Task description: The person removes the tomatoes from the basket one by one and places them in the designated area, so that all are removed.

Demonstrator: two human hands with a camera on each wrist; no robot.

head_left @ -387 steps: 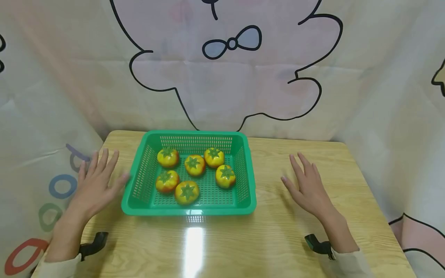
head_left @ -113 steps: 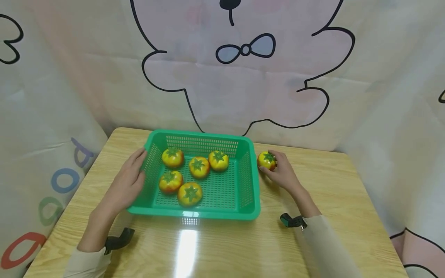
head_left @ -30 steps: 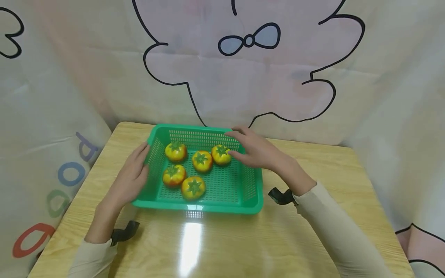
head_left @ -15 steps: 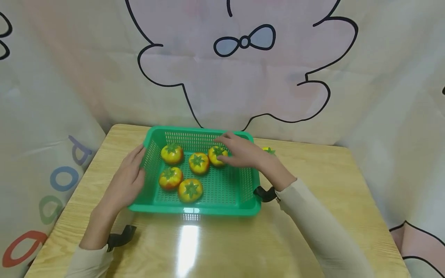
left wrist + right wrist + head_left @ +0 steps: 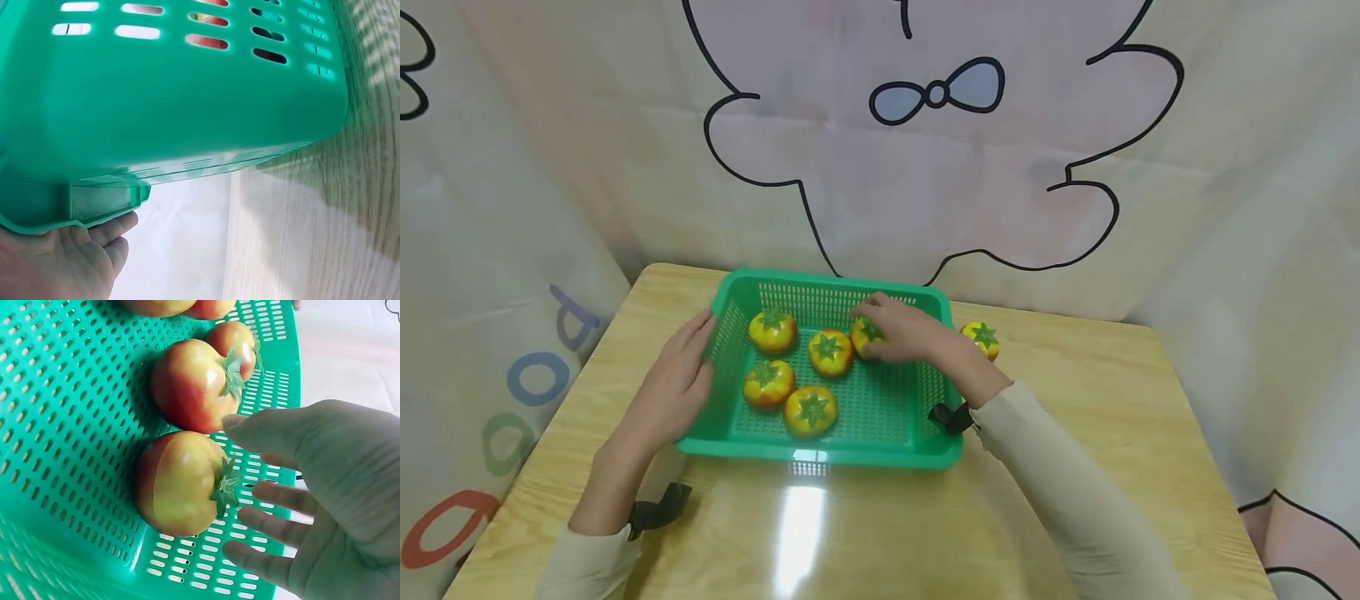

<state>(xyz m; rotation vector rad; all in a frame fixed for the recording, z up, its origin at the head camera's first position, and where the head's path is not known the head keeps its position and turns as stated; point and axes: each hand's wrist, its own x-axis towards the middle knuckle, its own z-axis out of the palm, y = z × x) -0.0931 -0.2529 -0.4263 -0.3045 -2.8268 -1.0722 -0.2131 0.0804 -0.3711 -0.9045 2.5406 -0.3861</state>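
The green plastic basket (image 5: 880,458) stands on the wooden table with several yellow-red tomatoes in it, each with a green star-shaped calyx. My left hand (image 5: 668,392) holds its left rim; in the left wrist view the fingers (image 5: 115,234) lie under the rim, the thumb hidden. Inside the basket, my right hand (image 5: 904,331) hovers around the back-right tomato (image 5: 867,335), fingers spread. The right wrist view shows a gap between the fingers (image 5: 275,525) and that tomato (image 5: 181,487). One tomato (image 5: 981,340) sits on the table, just outside the basket's right wall.
The wooden table (image 5: 880,533) extends in front of and right of the basket. A printed curtain (image 5: 1000,200) hangs behind the table and along both sides. A black wrist strap (image 5: 658,510) is on the left wrist, with a similar one (image 5: 951,418) on the right.
One tomato went from the basket to the table on the right, where my right hand let go of it. That hand then came back over the basket, moving left and down around another tomato.
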